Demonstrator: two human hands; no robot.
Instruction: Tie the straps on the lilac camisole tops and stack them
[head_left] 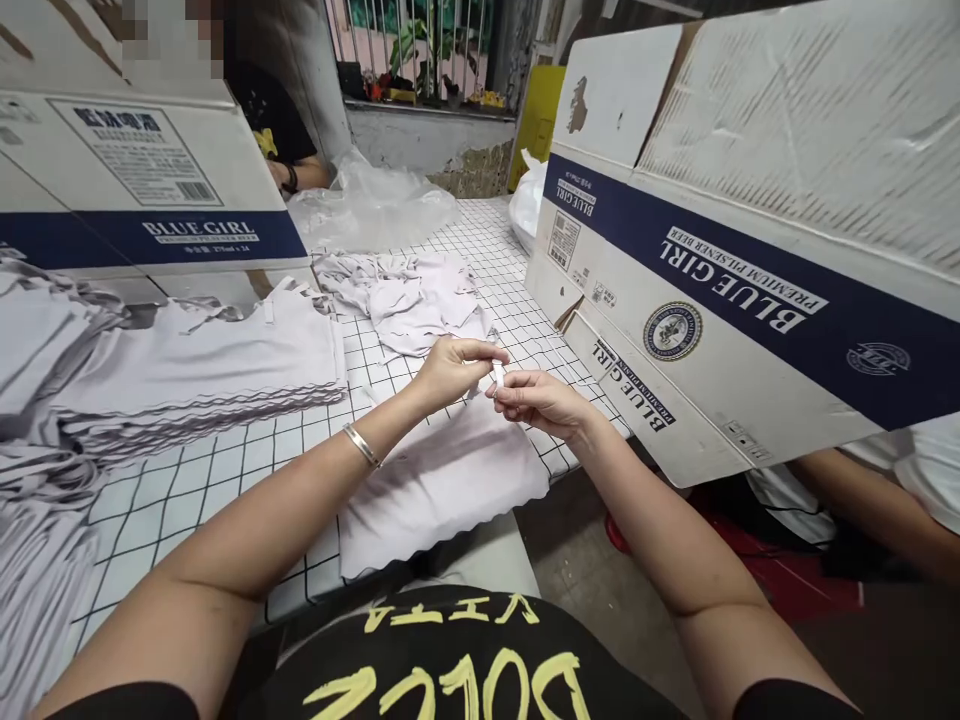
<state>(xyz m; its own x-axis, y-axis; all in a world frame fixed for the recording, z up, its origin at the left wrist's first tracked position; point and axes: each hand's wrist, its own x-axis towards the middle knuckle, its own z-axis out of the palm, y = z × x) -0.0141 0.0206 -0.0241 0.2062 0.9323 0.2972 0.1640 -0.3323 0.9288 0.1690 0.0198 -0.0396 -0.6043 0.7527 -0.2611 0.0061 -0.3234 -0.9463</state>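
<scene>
A pale pinkish-white garment (450,480) lies in front of me, its wavy hem hanging over the table's near edge. Just above its upper end my left hand (459,368) pinches a narrow white strap (499,373) between thumb and fingers. My right hand (536,400) grips the same strap from the other side, its fingers closed. The two hands almost touch. Where the strap joins the garment is hidden behind my fingers. Beyond my hands is a loose heap of similar pale garments (420,295).
Neat stacks of pale garments (202,360) fill the left of the grid-patterned tablecloth (180,500). Large cardboard boxes stand left (202,180) and right (720,270). A clear plastic bag (375,205) lies at the back. Other people's arms show behind the left box and at far right.
</scene>
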